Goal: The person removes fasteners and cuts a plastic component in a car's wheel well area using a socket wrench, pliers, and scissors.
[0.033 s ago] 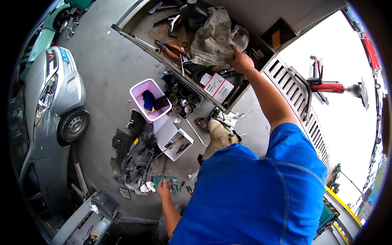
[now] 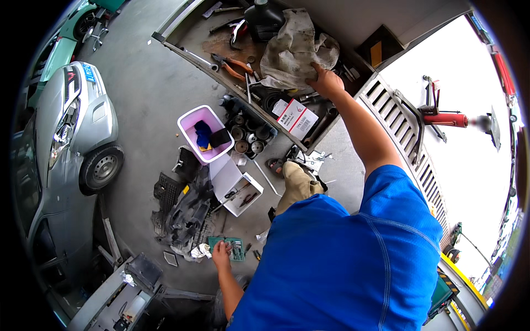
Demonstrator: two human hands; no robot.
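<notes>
My right hand (image 2: 327, 83) reaches into a metal trolley tray (image 2: 226, 89), its index finger and thumb apart against a crumpled grey cloth (image 2: 290, 49). Orange-handled pliers (image 2: 237, 64), a black jug (image 2: 261, 19) and a red-and-white box (image 2: 295, 118) lie around it in that tray. Low in the picture, my left hand (image 2: 222, 254) has its fingers curled together over a green tool case (image 2: 236, 247); what they hold is too small to name. A crumpled white paper (image 2: 201, 251) is beside that hand.
On the floor are a pink tub (image 2: 190, 118), metal cans (image 2: 248, 135), a white box (image 2: 243, 201) and dark plastic panels (image 2: 182, 212). A silver car (image 2: 83, 127) stands at left, lift arms (image 2: 113, 240) below it. A red jack (image 2: 444, 120) is right, beside a slotted grate (image 2: 378, 96).
The view has shifted very slightly. My hands and the things around them look as they did in the other frame.
</notes>
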